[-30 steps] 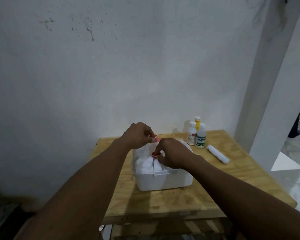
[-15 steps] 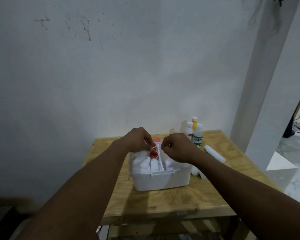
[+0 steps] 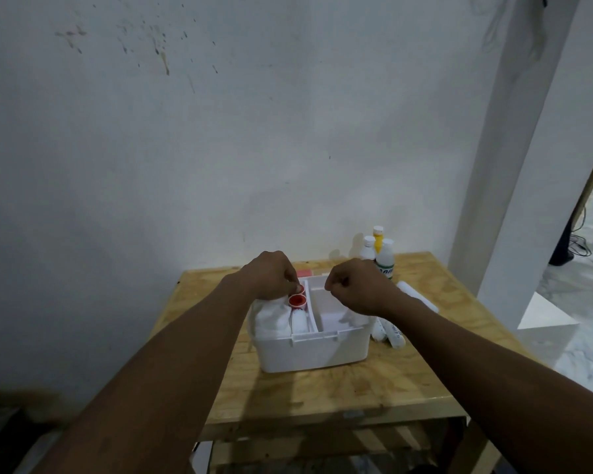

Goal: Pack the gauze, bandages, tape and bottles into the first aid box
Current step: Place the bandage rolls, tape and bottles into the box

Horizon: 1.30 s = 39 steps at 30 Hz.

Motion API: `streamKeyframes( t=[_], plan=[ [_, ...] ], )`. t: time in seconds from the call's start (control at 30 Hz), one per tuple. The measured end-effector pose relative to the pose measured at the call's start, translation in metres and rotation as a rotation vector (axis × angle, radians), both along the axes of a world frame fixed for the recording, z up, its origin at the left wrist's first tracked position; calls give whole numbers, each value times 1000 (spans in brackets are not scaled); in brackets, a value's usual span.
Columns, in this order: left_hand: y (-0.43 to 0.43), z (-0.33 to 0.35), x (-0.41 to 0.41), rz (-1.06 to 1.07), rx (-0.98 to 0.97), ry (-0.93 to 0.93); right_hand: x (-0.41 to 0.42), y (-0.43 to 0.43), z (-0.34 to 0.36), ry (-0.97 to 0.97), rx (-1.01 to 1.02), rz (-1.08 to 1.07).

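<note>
Both forearms are stretched forward over the table, and both hands are held knuckles-up above the open box. The left hand is set over the back of the left compartment, its fingers curled and their tips closed on the far tape. The right hand is held above the right compartment in a loose fist; nothing is seen in it.

The box is placed near the table's middle, its long side parallel to the near edge, with bare wood shown between its front wall and that edge. A divider is run front to back. The left compartment is filled by gauze, a bandage laid lengthwise along the divider, and the near tape, its red core turned upward. Much of the right compartment's floor is left uncovered.

Two wrapped rolls are laid just beside the box's right wall, their long axes pointed roughly at the near edge. Another roll is partly hidden behind the right forearm. Three bottles are stood upright at the far right, near the wall.
</note>
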<state>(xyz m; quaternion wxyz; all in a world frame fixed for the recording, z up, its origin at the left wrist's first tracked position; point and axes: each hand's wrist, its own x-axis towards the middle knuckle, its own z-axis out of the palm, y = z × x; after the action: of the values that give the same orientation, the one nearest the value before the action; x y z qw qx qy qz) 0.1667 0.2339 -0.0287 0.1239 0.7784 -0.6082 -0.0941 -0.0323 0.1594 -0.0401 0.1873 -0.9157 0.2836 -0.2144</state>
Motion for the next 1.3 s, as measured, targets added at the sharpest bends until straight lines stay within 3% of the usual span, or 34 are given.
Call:
streamKeyframes(
  t=[0.23,0.47,0.63,0.97,1.17,1.3],
  plan=[
    [-14,10,-12,-13,-97,-5,-30,-25,9,-136,27,-167],
    [-51,13,-67,-152,-116,-31,-72,-59,-7,-101,73,-365],
    [-82,2,-101,-194,33,-98,-96,-70,-29,65,204,-385],
    [-119,-13,-137,-172,388,-469,-87,-53,-59,320,351,-258],
    [-136,-15,-149,-133,518,-564,-90,-58,-69,299,304,-325],
    [-144,-28,-152,-156,498,-625,-100,-64,-72,282,289,-396]
  ],
)
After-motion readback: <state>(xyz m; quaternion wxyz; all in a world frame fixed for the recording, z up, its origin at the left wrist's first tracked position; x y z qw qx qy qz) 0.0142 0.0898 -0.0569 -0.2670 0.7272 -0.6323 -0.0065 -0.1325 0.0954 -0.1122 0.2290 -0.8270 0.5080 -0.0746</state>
